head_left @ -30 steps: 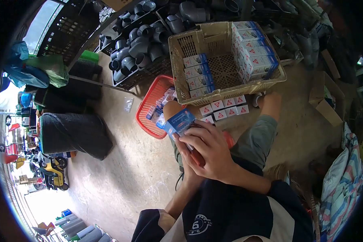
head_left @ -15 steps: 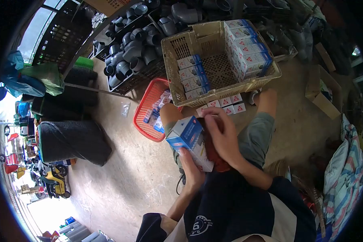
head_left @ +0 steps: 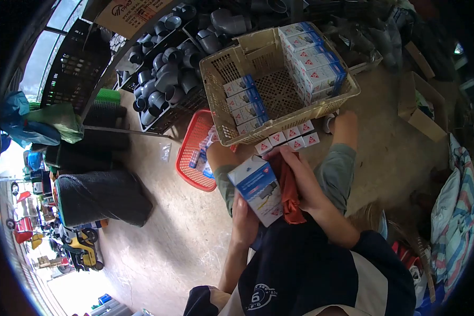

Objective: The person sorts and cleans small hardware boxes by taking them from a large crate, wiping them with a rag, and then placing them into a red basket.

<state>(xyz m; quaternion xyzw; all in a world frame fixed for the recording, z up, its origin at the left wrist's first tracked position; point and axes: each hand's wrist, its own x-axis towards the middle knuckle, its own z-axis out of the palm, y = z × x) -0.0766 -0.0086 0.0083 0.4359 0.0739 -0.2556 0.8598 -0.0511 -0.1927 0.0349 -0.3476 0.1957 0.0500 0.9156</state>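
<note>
My left hand (head_left: 244, 221) grips a white and blue cardboard box (head_left: 258, 192) from its left and lower side, its printed face turned upward in front of my lap. Just right of the box, my right hand (head_left: 306, 184) is closed on a rust-red cloth (head_left: 288, 189), which hangs down alongside the box. Beyond my knees stands a tan plastic crate (head_left: 295, 117). Similar boxes are stacked along its right side (head_left: 317, 66), and a row of boxes (head_left: 246, 105) lines its left side. Several small white boxes (head_left: 296, 139) sit on the floor against the crate's near side.
A red plastic basket (head_left: 184, 158) with small blue and white packets is left of my knee. Grey pipe fittings (head_left: 168, 76) fill black crates behind it. A dark mesh roll (head_left: 100, 197) lies at left. An opened carton (head_left: 424, 110) and striped sacks (head_left: 453, 210) are at right.
The box has turned so its printed face shows more fully. My right hand has moved from above the box onto the cloth, which is now raised beside it. The view has shifted slightly.
</note>
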